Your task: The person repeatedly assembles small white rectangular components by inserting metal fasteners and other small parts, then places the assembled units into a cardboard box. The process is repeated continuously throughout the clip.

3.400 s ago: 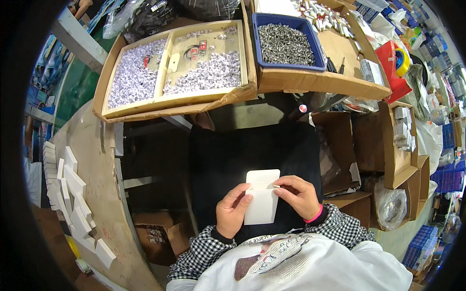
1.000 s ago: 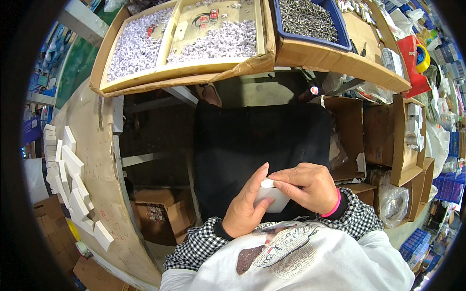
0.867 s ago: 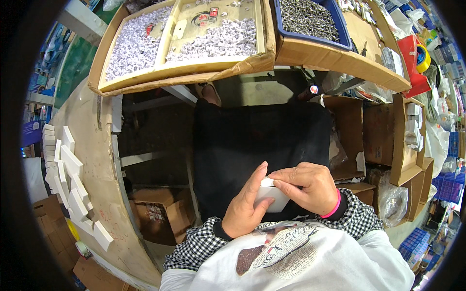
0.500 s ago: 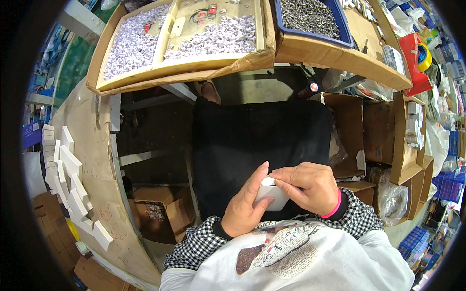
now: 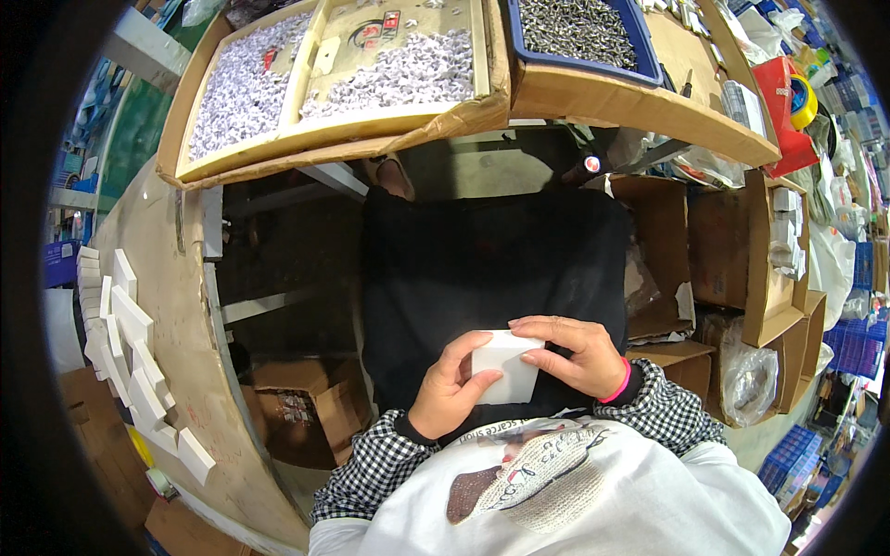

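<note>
A small white box (image 5: 508,375) is held between both hands above my black-covered lap. My left hand (image 5: 452,385) grips its left side, thumb across the front face. My right hand (image 5: 579,357) closes on its upper right edge, fingers along the top and thumb on the front. A pink band circles the right wrist. The box's top edge is partly hidden under the fingers. Its contents, if any, cannot be seen.
Ahead, a wooden tray (image 5: 306,125) holds many small white pieces, beside a blue bin (image 5: 654,69) of metal parts. Several white boxes (image 5: 139,394) lie on the left table (image 5: 209,389). Cardboard boxes (image 5: 654,199) stand at right. Yellow tape (image 5: 805,102) lies far right.
The white box has tilted so its broad front face shows more. My left fingers have lowered from pointing up to grip its side; the right hand has shifted slightly left.
</note>
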The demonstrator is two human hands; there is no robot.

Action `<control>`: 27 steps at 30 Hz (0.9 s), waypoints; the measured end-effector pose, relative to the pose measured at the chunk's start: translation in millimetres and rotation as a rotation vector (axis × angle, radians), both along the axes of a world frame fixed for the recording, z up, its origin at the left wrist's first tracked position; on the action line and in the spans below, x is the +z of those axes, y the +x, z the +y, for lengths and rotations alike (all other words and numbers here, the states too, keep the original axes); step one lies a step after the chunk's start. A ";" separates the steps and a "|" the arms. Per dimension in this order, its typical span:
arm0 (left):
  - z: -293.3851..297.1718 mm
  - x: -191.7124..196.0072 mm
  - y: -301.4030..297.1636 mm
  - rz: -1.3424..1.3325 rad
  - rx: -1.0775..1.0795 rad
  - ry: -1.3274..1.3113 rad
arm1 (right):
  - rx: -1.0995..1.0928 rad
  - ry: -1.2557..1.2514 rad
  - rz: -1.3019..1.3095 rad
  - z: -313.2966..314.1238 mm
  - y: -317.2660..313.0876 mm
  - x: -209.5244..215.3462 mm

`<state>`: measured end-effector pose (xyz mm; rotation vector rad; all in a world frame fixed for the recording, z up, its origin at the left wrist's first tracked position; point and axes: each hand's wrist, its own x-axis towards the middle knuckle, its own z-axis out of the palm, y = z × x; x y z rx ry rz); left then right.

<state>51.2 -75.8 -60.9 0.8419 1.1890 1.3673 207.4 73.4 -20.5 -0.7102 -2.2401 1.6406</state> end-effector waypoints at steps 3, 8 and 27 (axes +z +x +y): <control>-1.8 -1.8 -0.1 -0.051 0.020 0.032 | -0.095 -0.162 0.049 -7.2 -1.3 -2.3; -5.7 -3.4 3.2 -0.062 0.057 0.067 | -0.017 0.001 0.072 -4.0 -4.1 -5.1; 28.1 13.2 -3.4 -0.057 0.098 0.084 | -0.136 -0.490 0.190 -3.5 -1.1 -7.0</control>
